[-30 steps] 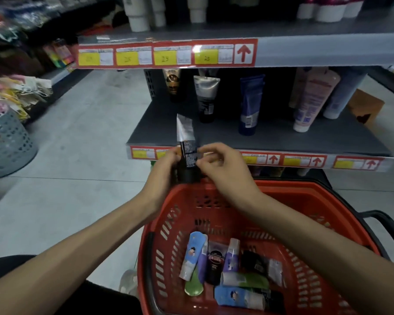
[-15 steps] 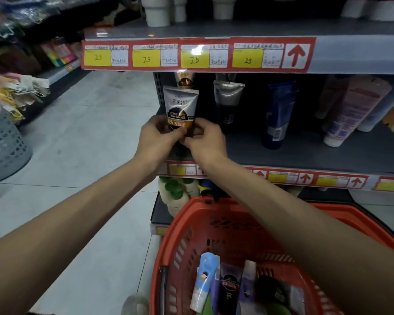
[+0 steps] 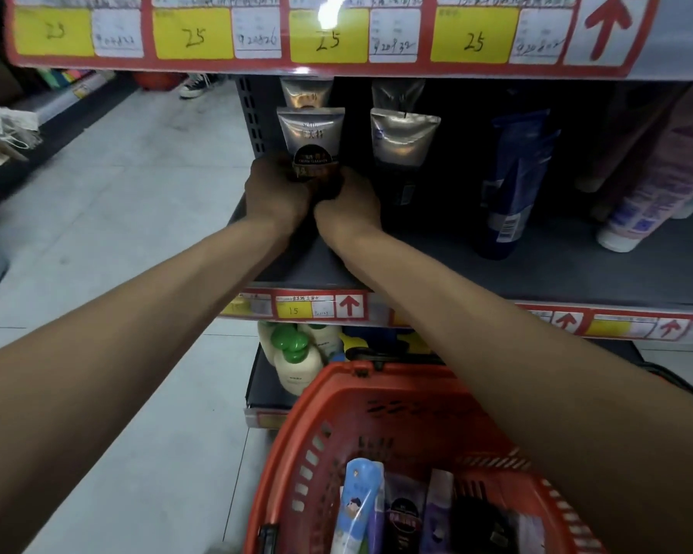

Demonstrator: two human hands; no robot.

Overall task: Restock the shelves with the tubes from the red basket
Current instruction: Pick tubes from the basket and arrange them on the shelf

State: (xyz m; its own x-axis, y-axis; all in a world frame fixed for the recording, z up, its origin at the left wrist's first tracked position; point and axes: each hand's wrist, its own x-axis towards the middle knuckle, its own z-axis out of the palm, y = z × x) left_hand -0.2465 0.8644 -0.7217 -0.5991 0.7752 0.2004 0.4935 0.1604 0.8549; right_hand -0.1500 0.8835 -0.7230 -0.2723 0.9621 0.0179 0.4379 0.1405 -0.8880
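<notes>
Silver plastic squeeze tube with a black-and-gold label [image 3: 311,141]: upright, crimp end up, at the far left of the grey metal middle shelf [image 3: 537,269], directly in front of a matching silver tube [image 3: 305,95] in the same row. Cap end is buried between both hands, so I can't tell if it is seated on the shelf yet

Left hand [image 3: 275,193] wraps the lower end from the left, right hand [image 3: 347,205] from the right. Fingers on both are curled round the tube, knuckles nearly touching – the fingertips themselves are hidden behind it

Next row right: another silver tube with a dark lower half [image 3: 403,137], then a tall dark-blue tube [image 3: 513,181], then a white-and-pink tube [image 3: 653,193] leaning at the far right. Red-and-yellow price strip [image 3: 329,34] runs along the shelf above

Progress, my read: early. This tube is at the placing step, not released. The red plastic basket [image 3: 377,397] below holds several more – a light-blue cartoon-print tube [image 3: 359,505], a black tube [image 3: 403,513] and a purple tube [image 3: 437,509] are visible, with others cut off by the frame edge. All of those are left to shelve, and the rows have plenty of room
</notes>
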